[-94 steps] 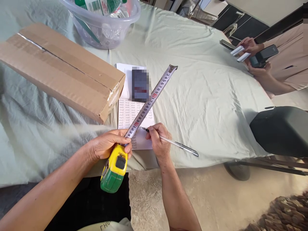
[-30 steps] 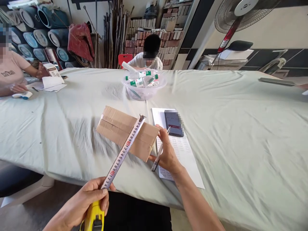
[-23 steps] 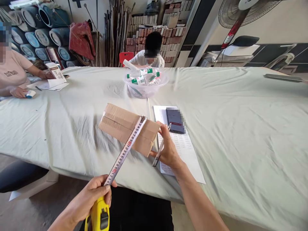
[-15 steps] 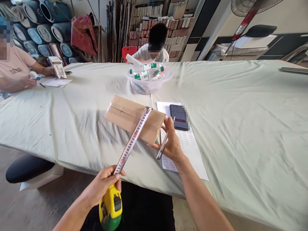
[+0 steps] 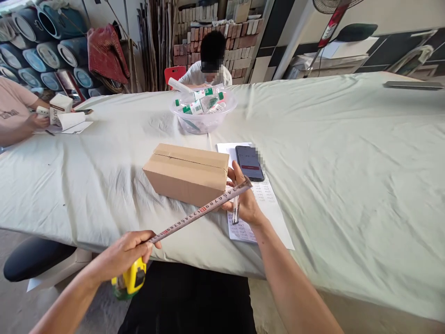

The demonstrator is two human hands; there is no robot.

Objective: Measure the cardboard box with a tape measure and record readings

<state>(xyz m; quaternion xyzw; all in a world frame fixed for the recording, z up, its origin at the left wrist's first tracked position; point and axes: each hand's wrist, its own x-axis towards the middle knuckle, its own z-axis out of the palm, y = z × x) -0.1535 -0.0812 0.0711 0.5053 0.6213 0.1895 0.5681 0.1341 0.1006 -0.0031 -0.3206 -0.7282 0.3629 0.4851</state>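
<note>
A brown cardboard box (image 5: 189, 183) lies on the cloth in front of me, its long taped seam on top. My right hand (image 5: 245, 202) grips the box's right end, with a clear pen (image 5: 235, 211) also held between its fingers. My left hand (image 5: 134, 248) is closed around the drawn-out blade of a tape measure (image 5: 134, 278), whose yellow and green case hangs below the hand. The blade (image 5: 194, 215) slants up to the right, and its hooked end overlaps my right hand in view; whether they touch I cannot tell.
Under my right hand lies written paper (image 5: 274, 218) with a phone (image 5: 249, 163) on it. A clear basin (image 5: 205, 121) of plastic bottles stands beyond the box. One person (image 5: 210, 60) sits across the table; another person's arm (image 5: 21, 127) at left handles a small carton (image 5: 60, 109).
The blade has come off the box top and swung right, toward my right hand. The box has tipped so its front side shows. My left hand has moved left.
</note>
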